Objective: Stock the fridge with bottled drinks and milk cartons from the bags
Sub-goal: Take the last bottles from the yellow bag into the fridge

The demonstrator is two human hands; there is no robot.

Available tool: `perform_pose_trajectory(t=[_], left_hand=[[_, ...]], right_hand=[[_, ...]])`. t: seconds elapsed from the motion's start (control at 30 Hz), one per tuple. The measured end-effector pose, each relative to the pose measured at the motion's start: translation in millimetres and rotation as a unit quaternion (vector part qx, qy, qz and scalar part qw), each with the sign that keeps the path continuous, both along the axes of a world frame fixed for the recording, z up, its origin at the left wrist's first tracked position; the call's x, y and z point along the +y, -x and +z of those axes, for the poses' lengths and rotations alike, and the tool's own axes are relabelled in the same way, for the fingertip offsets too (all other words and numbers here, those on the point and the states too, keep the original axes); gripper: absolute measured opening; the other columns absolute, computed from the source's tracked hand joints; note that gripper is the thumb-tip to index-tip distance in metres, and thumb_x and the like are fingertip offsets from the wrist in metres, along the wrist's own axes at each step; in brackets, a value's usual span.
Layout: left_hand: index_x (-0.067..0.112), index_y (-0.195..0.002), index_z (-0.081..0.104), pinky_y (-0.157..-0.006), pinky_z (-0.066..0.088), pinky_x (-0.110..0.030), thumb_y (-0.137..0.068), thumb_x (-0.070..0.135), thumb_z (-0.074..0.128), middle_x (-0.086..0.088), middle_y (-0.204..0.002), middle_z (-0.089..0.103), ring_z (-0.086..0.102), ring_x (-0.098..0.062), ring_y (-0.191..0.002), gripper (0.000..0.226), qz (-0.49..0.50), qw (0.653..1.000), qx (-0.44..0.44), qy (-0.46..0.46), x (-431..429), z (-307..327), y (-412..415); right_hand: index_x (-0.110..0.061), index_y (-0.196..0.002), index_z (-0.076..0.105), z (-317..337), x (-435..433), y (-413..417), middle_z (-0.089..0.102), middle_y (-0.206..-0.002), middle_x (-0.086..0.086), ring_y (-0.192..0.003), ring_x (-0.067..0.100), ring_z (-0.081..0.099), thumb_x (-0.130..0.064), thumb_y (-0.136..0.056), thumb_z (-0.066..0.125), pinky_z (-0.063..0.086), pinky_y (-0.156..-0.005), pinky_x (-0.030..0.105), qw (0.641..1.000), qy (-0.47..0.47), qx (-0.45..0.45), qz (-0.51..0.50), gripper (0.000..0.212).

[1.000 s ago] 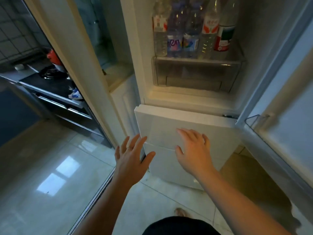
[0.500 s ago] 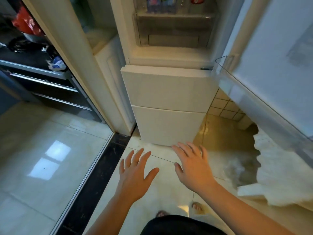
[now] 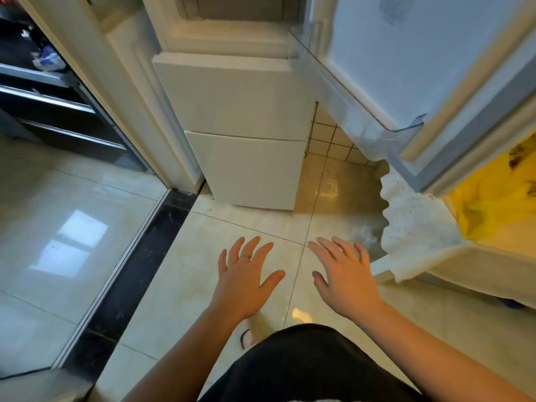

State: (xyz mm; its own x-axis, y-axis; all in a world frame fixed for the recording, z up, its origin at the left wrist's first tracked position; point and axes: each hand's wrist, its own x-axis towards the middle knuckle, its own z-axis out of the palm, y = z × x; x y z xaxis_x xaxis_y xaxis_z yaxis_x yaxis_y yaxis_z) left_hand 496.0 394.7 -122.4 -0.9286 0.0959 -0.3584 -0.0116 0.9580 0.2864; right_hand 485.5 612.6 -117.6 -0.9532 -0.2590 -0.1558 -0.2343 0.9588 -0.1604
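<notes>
Floor: glossy cream tiles [image 3: 179,285], thin dark grout lines. A black threshold strip [image 3: 142,256] runs diagonally up to the foot of a white door frame [image 3: 116,82]. Left of the frame — dark shelving with metal rails [image 3: 52,105], blurred clutter on top. Small square wall tiles [image 3: 327,137] sit low on the far wall — pale, with dark grout.

Single head camera, wide-angle, tilted steeply down: floor [image 3: 174,285] close below, fridge [image 3: 240,97] lower doors near ahead.

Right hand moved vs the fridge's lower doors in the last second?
Yes. The right hand dropped away from the lower fridge doors and now hovers open over the floor tiles.
</notes>
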Motion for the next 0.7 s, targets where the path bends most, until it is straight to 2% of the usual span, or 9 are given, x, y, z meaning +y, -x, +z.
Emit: perform_pose_trajectory(t=[0.13, 0.27, 0.53, 0.7], left_hand=[[0.044, -0.153, 0.014, -0.121, -0.001, -0.053, -0.086, 0.076, 0.017, 0.01, -0.166, 0.004, -0.005, -0.022, -0.152, 0.075, 0.001, 1.0, 0.002, -0.011, 82.8, -3.2, -33.4], [0.043, -0.153, 0.017, -0.121, 0.0, -0.052, -0.086, 0.075, 0.018, 0.009, -0.165, 0.008, -0.002, -0.021, -0.152, 0.074, -0.008, 0.999, 0.01, -0.03, 167.4, -5.8, -60.8], [0.042, -0.151, 0.022, -0.122, 0.004, -0.052, -0.094, 0.068, 0.031, 0.008, -0.164, 0.011, -0.002, -0.02, -0.152, 0.063, -0.122, 0.991, 0.011, -0.053, 296.9, 2.1, -72.7], [0.043, -0.151, 0.023, -0.122, 0.005, -0.051, -0.095, 0.066, 0.033, 0.007, -0.164, 0.013, -0.001, -0.021, -0.152, 0.06, -0.186, 0.98, 0.01, -0.065, 367.2, -1.1, -48.3]], right_hand=[[-0.035, -0.149, 0.031, -1.3, 84.5, -39.6, 0.032, -0.155, -0.011, -0.146, 0.019, 0.022, -0.042, -0.094, 0.048, 0.009, -0.117, 0.05, 1.0, 0.012, -0.009, -0.026, 0.058], [-0.033, -0.147, 0.035, 3.3, 164.8, -79.5, 0.036, -0.152, -0.009, -0.144, 0.02, 0.026, -0.04, -0.092, 0.052, 0.014, -0.116, 0.052, 0.997, 0.027, -0.003, -0.07, 0.058], [-0.031, -0.139, 0.046, 14.7, 295.0, -132.9, 0.048, -0.141, -0.009, -0.134, 0.021, 0.039, -0.037, -0.087, 0.06, 0.023, -0.111, 0.048, 0.981, 0.046, 0.012, -0.19, 0.054], [-0.035, -0.145, 0.035, 12.5, 360.4, -131.4, 0.035, -0.15, -0.012, -0.142, 0.016, 0.027, -0.042, -0.092, 0.051, 0.017, -0.117, 0.048, 0.963, 0.05, 0.0, -0.264, 0.055]])
